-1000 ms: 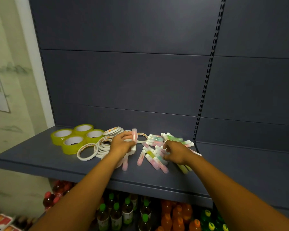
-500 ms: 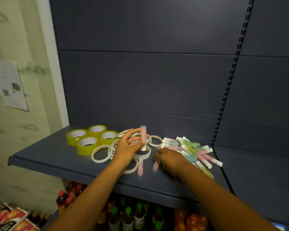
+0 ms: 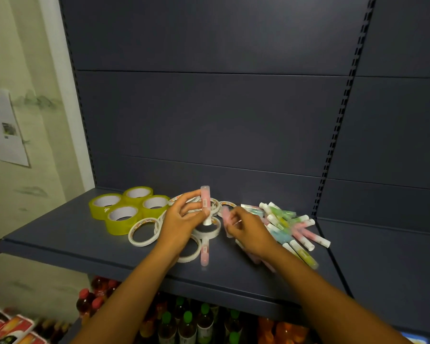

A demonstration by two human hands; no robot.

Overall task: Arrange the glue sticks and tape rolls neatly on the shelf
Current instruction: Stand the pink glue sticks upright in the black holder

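Pink glue stick (image 3: 205,204) stands upright in the left hand (image 3: 181,223), fingers pinching it; right hand (image 3: 250,230) grips another, blurred.

Four yellow tape rolls (image 3: 127,210), several white tape rolls (image 3: 143,232) (overlapping, uncountable), many glue sticks (image 3: 287,223).

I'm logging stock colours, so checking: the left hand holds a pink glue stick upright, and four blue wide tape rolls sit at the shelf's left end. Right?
Not quite. The head view shows the four wide tape rolls are yellow-green, not blue. The rest stands: the left hand holds a pink glue stick upright, and the rolls sit at the left end of the shelf.
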